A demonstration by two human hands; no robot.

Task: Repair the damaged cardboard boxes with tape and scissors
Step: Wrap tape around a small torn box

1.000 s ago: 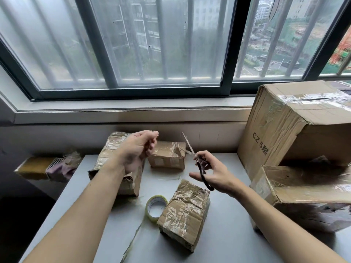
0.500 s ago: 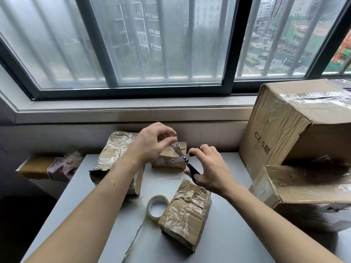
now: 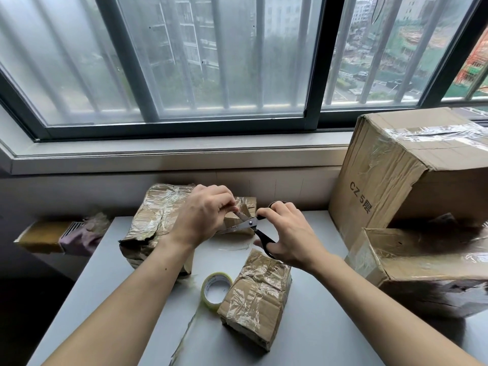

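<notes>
Scissors [image 3: 249,223] at frame centre, above the table, blades parted and pointing left, black handles toward lower right. Right hand [image 3: 286,233] grips the handles, fingers curled through and around the loops. Left hand [image 3: 204,216] just left of the blades, fingertips pinched together at the blade tips; looks like a scrap of clear tape between them, too small to confirm. Tape roll [image 3: 215,287] lies flat on the grey table [image 3: 317,326] at lower centre, touching the left side of a small tape-wrapped box [image 3: 257,297]; a loose strip of tape [image 3: 188,328] trails from the roll toward the bottom edge. Crushed taped box [image 3: 155,220] sits left of centre, partly under the left forearm. Another small box [image 3: 247,207] behind the hands, mostly hidden. Right side of frame: large box marked "CZ 5" [image 3: 412,175], taped on top, with an open-sided damaged box [image 3: 427,262] in front of it. Barred window [image 3: 211,62] fills the upper half.
</notes>
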